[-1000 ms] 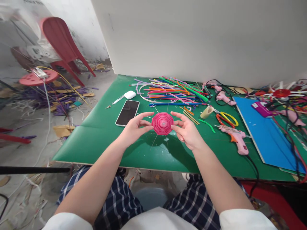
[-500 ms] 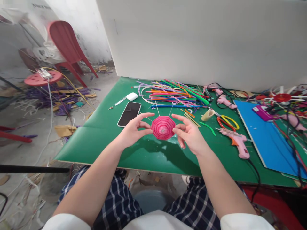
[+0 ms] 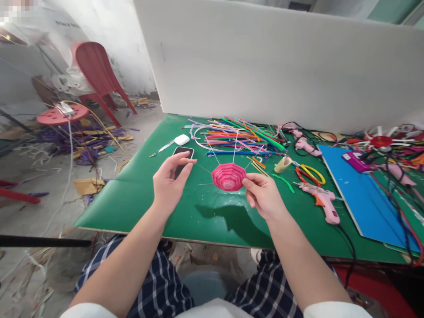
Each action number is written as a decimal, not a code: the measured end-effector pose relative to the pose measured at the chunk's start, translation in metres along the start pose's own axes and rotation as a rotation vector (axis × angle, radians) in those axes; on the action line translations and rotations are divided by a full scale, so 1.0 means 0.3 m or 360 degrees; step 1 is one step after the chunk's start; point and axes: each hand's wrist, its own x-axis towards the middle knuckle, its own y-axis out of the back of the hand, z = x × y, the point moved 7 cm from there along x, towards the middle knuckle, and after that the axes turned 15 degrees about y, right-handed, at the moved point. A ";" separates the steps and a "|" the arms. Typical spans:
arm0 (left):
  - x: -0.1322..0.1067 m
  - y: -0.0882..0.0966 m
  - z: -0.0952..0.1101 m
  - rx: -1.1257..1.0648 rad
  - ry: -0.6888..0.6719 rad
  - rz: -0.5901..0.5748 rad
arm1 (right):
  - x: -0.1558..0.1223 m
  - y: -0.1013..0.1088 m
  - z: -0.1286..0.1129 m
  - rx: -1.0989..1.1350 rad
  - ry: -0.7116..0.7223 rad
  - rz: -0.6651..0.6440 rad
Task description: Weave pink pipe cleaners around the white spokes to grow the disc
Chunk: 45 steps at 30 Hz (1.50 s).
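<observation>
Our right hand (image 3: 263, 196) pinches the rim of the round pink woven disc (image 3: 228, 176), up above the green surface (image 3: 139, 194). Our left hand (image 3: 168, 185) is open beside it. We think the middle is woven; thin white spokes (image 3: 234, 152) poke out bare.

Both forearms (image 3: 132, 256) run bare from the fingers (image 3: 181, 171) back past the elbows. Farthest from the fingers, at the upper arms, sit short white sleeves, the left sleeve (image 3: 91, 310) and the right sleeve (image 3: 333, 309), both part of one white top (image 3: 212, 309). Beneath the arms, trousers (image 3: 155, 282) in dark navy check with thin white lines cover both thighs.
</observation>
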 end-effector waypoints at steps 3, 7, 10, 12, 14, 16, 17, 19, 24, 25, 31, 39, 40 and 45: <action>-0.030 -0.001 0.013 -0.0064 -0.0018 0.0035 | -0.005 0.009 -0.031 -0.0029 0.0136 0.0063; -0.092 -0.067 0.031 0.0092 0.0046 -0.0169 | -0.013 0.011 -0.046 -0.0105 0.0221 0.0094; -0.122 -0.101 0.045 0.0205 0.0075 -0.0211 | -0.018 0.001 -0.035 -0.0042 0.0179 0.0127; -0.121 -0.116 0.041 0.0216 0.0155 -0.0244 | -0.019 -0.013 -0.017 0.0071 0.0069 0.0135; -0.108 -0.134 0.030 0.0169 0.0271 -0.0342 | -0.019 -0.024 0.005 0.0181 -0.0066 0.0135; -0.091 -0.160 0.012 0.0049 0.0418 -0.0515 | -0.017 -0.026 0.029 0.0235 -0.0197 0.0126; -0.083 -0.174 0.002 -0.0024 0.0501 -0.0608 | -0.015 -0.023 0.042 0.0228 -0.0261 0.0111; -0.063 -0.197 -0.020 -0.0106 0.0650 -0.0753 | -0.009 -0.008 0.065 0.0137 -0.0366 0.0046; -0.011 -0.243 -0.090 0.0036 0.0835 -0.1076 | -0.003 0.042 0.094 -0.0342 -0.0517 -0.0351; -0.001 -0.254 -0.103 0.0060 0.0845 -0.1155 | -0.004 0.052 0.092 -0.0419 -0.0528 -0.0431; 0.029 -0.346 -0.156 0.0234 0.0643 -0.1579 | -0.003 0.110 0.072 -0.0743 -0.0532 -0.0708; 0.127 -0.277 -0.171 0.0680 0.0411 -0.0954 | 0.064 0.191 0.035 -0.1039 -0.0201 -0.0577; 0.131 -0.246 -0.148 0.0675 0.0385 -0.0875 | 0.072 0.198 0.029 -0.1050 -0.0160 -0.0533; 0.076 -0.062 0.000 0.0531 0.0297 -0.0737 | 0.093 0.206 0.037 -0.1111 -0.0097 -0.0431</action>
